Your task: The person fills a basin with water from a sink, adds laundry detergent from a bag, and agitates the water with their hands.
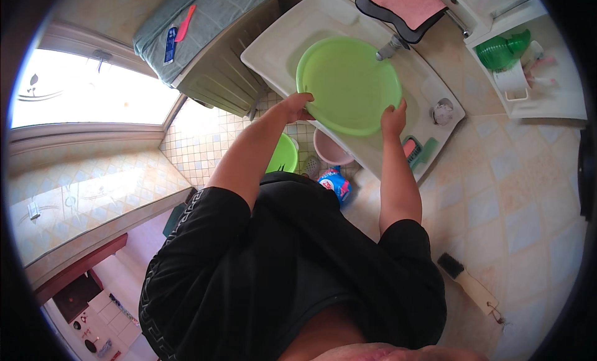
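A round light-green plastic basin (349,86) is held over the white washbasin (275,53), partly covering its bowl. My left hand (296,108) grips the basin's rim at the lower left, thumb on top. On the right side of the same rim, my right hand (394,120) has its thumb over the edge; the fingers beneath are mostly hidden. The grey tap (391,48) reaches over the basin's upper right edge. Whether the basin holds any liquid cannot be told clearly.
On the washbasin ledge lie a green comb (425,152) and a brush (411,149), near a soap lump (443,114). Below stand a pink basin (330,149), a bright-green bucket (284,156) and a blue bag (336,183). Pink cloth (406,4) hangs above. A cloth-covered washing machine (219,76) stands left.
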A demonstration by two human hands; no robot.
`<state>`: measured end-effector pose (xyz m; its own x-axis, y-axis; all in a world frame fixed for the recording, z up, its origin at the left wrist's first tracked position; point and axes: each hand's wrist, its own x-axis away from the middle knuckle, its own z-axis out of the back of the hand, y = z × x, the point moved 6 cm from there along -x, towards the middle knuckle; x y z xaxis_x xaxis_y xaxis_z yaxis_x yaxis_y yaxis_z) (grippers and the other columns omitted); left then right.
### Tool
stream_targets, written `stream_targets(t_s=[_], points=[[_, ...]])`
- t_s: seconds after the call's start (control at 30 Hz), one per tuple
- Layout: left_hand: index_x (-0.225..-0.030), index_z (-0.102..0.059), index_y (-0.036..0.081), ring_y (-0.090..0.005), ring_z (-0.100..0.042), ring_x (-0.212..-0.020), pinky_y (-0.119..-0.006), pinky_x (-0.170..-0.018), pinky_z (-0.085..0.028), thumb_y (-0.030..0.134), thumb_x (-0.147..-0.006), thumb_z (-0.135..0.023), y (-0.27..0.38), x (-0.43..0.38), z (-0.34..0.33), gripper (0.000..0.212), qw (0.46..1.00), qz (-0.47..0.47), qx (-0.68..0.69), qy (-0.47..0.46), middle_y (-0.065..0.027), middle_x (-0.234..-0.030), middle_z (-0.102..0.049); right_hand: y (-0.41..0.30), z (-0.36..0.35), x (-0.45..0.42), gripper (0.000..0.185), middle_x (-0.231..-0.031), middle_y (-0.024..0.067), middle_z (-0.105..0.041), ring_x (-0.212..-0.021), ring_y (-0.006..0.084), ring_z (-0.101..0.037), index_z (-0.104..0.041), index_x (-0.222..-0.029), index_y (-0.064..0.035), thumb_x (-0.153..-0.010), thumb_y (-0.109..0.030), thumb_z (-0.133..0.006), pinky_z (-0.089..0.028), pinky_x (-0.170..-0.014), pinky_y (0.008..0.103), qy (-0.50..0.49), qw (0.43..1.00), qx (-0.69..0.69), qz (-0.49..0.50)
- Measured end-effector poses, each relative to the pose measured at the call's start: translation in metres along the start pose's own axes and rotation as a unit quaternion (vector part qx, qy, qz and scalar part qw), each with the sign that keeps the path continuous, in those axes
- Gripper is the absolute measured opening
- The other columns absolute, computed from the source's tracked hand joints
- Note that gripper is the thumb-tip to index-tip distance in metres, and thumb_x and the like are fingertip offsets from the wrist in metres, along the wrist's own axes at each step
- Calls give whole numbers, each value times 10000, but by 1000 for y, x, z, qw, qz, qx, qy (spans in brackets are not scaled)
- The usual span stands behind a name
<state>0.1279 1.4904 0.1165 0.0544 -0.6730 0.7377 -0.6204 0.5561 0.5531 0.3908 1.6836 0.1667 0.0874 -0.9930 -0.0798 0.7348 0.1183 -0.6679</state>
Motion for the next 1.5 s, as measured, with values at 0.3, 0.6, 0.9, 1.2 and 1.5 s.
stream_targets(t_s=[0.3,0.6,0.9,1.2,1.5], points=[[-1353,-320,16,-335,-624,-984,-404,-776,-595,198,-913,-464,6,9,-10,497,1000,7,-11,-1,-212,-1247,-501,7,0,0,483,-1136,268,-578,-1025,413,-579,-410,-1297,23,-840,-92,-517,-468,-863,458,26,999,22,36],[-1344,-337,24,-328,-625,-994,-402,-790,-594,195,-910,-486,7,8,-8,490,1000,17,-1,13,-194,-1219,-528,0,6,6,486,-1162,244,-573,-1046,403,-573,-415,-1301,-2,-837,-92,-523,-463,-877,453,14,1000,3,15],[-1286,-403,-17,-301,-656,-934,-397,-799,-581,213,-919,-470,7,13,-10,438,999,-3,-24,38,-194,-1142,-593,3,6,11,485,-1159,258,-569,-1044,409,-573,-412,-1290,29,-834,-89,-523,-465,-874,449,23,999,16,23],[-1288,-407,-10,-319,-644,-965,-405,-834,-566,212,-916,-474,5,6,-7,438,1000,2,-14,28,-193,-1182,-576,0,4,7,491,-1176,256,-565,-1051,410,-570,-415,-1297,18,-831,-95,-518,-462,-883,456,23,999,16,28],[-1303,-397,-17,-372,-625,-980,-468,-759,-585,177,-891,-516,6,8,-6,471,999,-10,13,43,-207,-1209,-541,18,-5,9,497,-1225,251,-546,-1087,403,-555,-387,-1342,-13,-868,-124,-485,-434,-922,449,-8,1000,2,5]])
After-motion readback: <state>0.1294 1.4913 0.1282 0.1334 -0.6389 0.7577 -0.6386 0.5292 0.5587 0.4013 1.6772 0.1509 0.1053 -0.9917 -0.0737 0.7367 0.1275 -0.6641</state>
